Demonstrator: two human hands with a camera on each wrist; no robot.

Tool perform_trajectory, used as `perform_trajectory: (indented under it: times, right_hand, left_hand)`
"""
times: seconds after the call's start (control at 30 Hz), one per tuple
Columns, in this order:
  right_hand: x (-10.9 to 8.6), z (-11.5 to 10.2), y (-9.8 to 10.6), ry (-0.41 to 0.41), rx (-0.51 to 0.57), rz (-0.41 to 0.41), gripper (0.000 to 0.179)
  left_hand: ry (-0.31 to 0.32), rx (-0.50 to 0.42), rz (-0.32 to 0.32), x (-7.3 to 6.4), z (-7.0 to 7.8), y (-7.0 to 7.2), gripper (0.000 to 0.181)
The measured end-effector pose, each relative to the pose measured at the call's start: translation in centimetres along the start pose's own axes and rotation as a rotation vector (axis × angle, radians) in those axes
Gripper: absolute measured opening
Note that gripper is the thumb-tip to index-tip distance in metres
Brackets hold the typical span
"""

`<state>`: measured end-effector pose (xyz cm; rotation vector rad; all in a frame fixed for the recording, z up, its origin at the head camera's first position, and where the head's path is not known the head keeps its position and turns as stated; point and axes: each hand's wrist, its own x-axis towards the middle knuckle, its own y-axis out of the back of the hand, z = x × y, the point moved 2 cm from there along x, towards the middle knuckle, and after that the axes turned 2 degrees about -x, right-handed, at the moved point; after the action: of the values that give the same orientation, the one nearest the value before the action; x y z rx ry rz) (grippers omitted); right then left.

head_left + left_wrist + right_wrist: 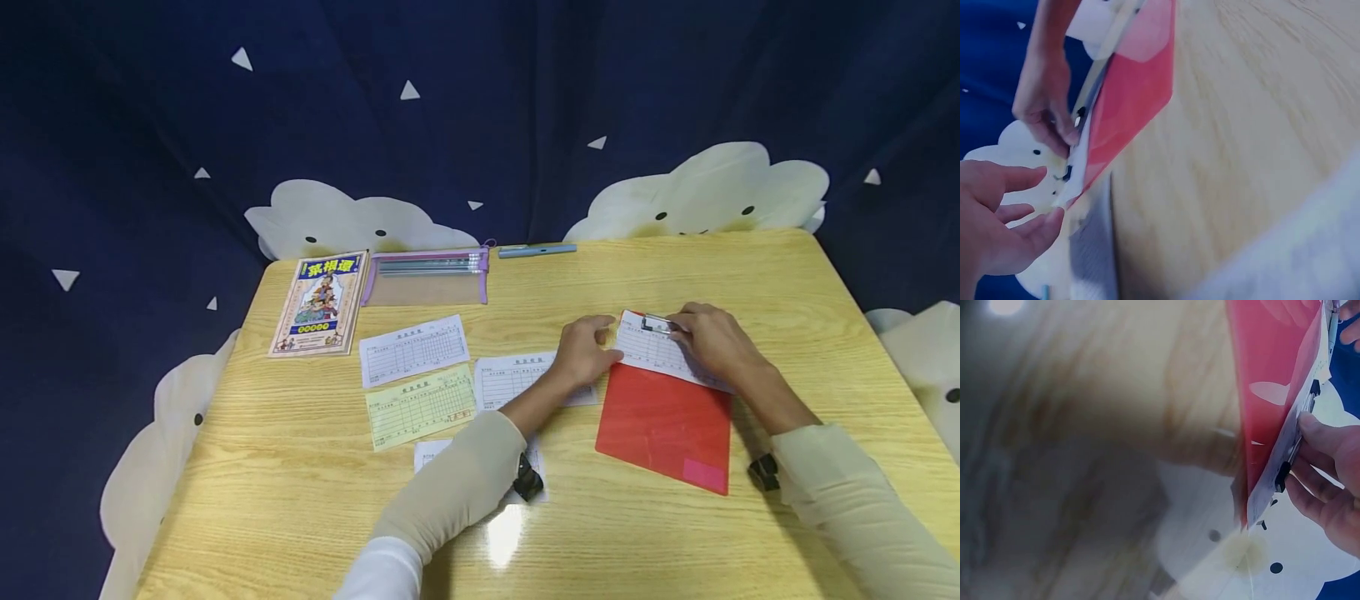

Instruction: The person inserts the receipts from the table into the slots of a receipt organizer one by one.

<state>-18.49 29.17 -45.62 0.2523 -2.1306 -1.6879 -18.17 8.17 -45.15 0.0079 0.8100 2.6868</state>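
A red clipboard (663, 425) lies on the table at the right. One white receipt slip (637, 343) with a printed grid lies across its top, under the metal clip (658, 323). My right hand (712, 340) pinches the clip, the thumb on one side in the right wrist view and curled fingers on the other. At the slip's left corner is my left hand (583, 354), its fingers spread apart. In the left wrist view one fingertip of the left hand (1000, 219) touches that corner.
Left of the clipboard lie several slips, among them a yellow one (420, 407) and a white one (412, 348); my left forearm covers parts of two. Behind them are a book (318, 304), a purple-edged pencil pouch (427, 287) and a blue pen (536, 250).
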Motion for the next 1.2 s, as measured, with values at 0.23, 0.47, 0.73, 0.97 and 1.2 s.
perform_trajectory:
  times: [0.23,0.47,0.73,0.97,1.2]
  right_hand:
    - [0.1,0.0,0.2,0.028,-0.002,0.023,0.021]
    - [0.2,-0.1,0.2,-0.007,-0.004,-0.007,0.021]
    - [0.4,0.0,0.2,-0.012,-0.021,-0.021,0.021]
    - [0.4,0.0,0.4,-0.039,-0.018,-0.063,0.022]
    - [0.5,0.0,0.4,-0.034,-0.024,-0.067,0.022]
  left_hand:
    - [0.045,-0.093,0.003,-1.2,-1.9,5.2,0.058]
    - [0.041,-0.063,0.055,-3.0,-4.8,10.0,0.056]
    - [0.062,0.082,0.073,-5.3,-7.1,12.2,0.057]
    - [0.081,0.203,0.078,-6.6,-7.9,12.4,0.062]
    - [0.083,0.232,0.090,-7.3,-8.4,12.1,0.067]
